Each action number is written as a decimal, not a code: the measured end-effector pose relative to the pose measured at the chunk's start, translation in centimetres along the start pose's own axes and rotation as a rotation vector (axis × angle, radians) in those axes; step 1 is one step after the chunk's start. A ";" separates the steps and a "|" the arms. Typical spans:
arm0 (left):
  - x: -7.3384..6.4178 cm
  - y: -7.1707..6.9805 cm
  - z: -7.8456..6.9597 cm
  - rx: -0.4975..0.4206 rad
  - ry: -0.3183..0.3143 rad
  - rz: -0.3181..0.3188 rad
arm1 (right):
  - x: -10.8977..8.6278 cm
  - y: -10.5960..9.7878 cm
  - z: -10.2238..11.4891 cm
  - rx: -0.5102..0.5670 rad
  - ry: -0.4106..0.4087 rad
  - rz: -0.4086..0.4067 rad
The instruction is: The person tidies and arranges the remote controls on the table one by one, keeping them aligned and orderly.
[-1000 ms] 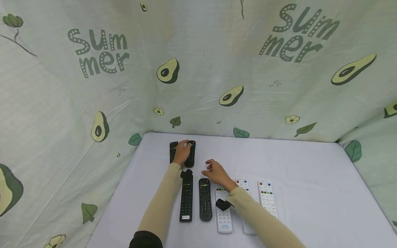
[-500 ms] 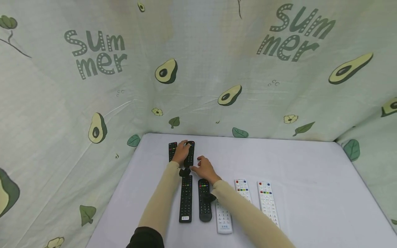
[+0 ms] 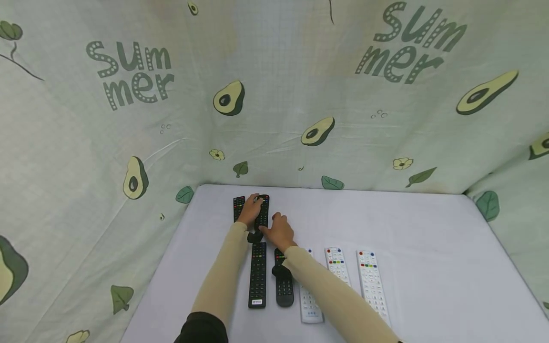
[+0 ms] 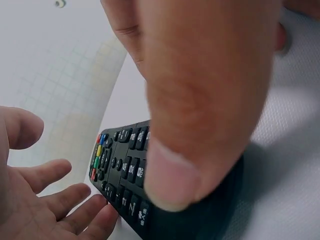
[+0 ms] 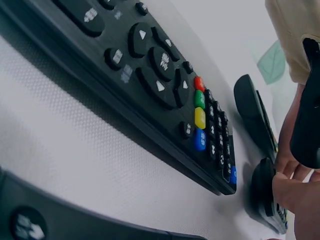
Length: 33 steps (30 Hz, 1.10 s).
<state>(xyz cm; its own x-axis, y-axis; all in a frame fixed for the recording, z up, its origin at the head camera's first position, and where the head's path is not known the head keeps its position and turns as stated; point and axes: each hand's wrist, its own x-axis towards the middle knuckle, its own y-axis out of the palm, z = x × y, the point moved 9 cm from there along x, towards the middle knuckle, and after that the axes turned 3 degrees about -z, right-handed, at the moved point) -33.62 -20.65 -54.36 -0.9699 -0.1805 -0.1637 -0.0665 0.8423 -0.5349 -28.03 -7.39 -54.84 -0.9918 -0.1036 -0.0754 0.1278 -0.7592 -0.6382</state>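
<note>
A black remote control (image 3: pixel 263 214) with a rounded near end lies at the back left of the table between my hands. My left hand (image 3: pixel 251 209) is at its far left side. In the left wrist view its straight fingers (image 4: pixel 65 207) meet the remote's edge, with the thumb raised away. My right hand (image 3: pixel 279 232) is at the near end, its thumb (image 4: pixel 175 175) over the blank end of the remote and its index finger apart from the right side. Another black remote (image 3: pixel 238 205) lies left of it, partly hidden by my left hand.
Nearer stand a long black remote (image 3: pixel 257 281) and a rounded one (image 3: pixel 284 289). Three white remotes follow to the right: one (image 3: pixel 310 305) partly under my right sleeve, a second (image 3: pixel 336 259) and a third (image 3: pixel 372 281). A patterned curtain (image 3: pixel 266 152) hangs behind the table.
My right hand has moved left and slightly away from me, reaching the near end of the black remote. My left hand stays at the same remote.
</note>
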 end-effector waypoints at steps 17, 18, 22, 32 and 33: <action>0.9 -0.1 -0.3 -0.023 -0.017 0.024 | 0.2 -0.6 -0.2 0.014 -0.007 0.028; 1.0 -0.1 -0.3 -0.030 -0.017 0.018 | 0.3 -0.6 -0.2 0.021 -0.006 0.026; 0.7 -0.3 -0.5 -0.075 -0.030 -0.001 | 0.2 -0.5 -0.5 0.045 -0.002 0.022; 0.0 -0.3 -0.3 -0.141 -0.056 -0.010 | -0.5 -1.5 -0.5 0.166 -0.065 -0.005; -0.1 -0.2 -0.2 -0.162 -0.061 -0.007 | -0.5 -1.7 -0.5 0.182 -0.070 -0.004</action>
<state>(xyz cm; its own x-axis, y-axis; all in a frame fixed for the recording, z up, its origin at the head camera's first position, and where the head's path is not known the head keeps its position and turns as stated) -33.52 -20.66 -54.05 -0.9535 -0.2132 -0.2132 -0.1152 0.9110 -0.3959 -27.73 -5.71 -54.11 -0.9901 -0.1397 -0.0157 0.1295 -0.8627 -0.4889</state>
